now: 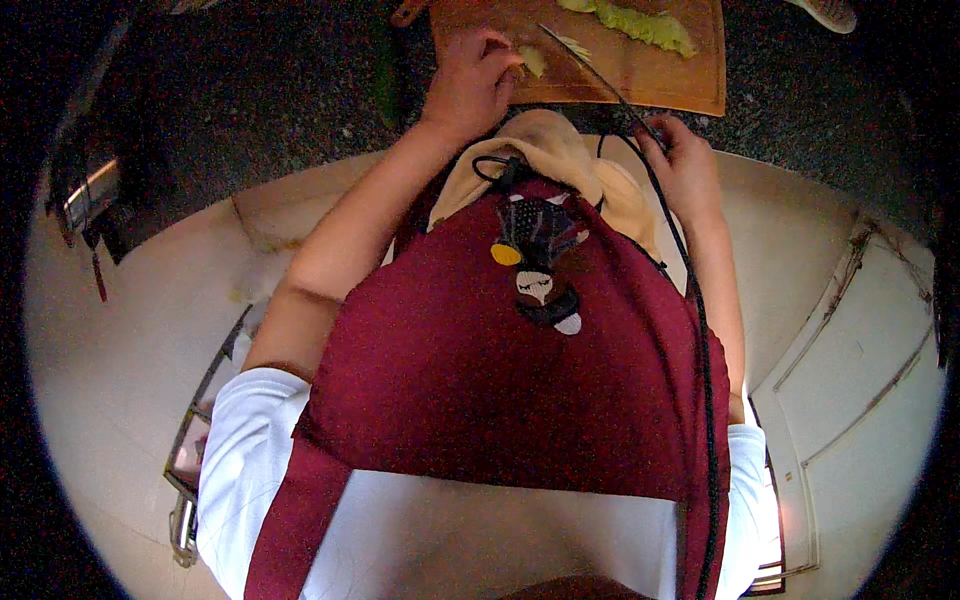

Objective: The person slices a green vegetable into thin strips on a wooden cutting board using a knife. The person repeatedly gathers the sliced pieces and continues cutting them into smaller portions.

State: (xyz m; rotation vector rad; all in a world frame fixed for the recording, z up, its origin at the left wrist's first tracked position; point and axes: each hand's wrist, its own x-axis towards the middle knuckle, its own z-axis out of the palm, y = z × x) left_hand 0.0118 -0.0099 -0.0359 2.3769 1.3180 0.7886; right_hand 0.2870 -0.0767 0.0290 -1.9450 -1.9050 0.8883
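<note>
A wooden cutting board (660, 82) lies on the dark speckled countertop at the top of the view. My left hand (476, 79) is over its near left part, fingers bent. The fingertips are beside a small pale green vegetable piece (532, 61); I cannot tell whether they grip it. My right hand (679, 154) is near the board's front edge, closed around what looks like a knife's dark handle. The thin knife blade (581, 60), seen nearly edge-on, slants up and left over the board. Next to the blade lies a pale slice (576, 49).
A row of light green vegetable pieces (649, 30) lies along the board's far side. Left of the board, a long dark green thing (386, 82) rests on the countertop (262, 97). A black cord (701, 360) hangs down over the maroon apron (480, 390).
</note>
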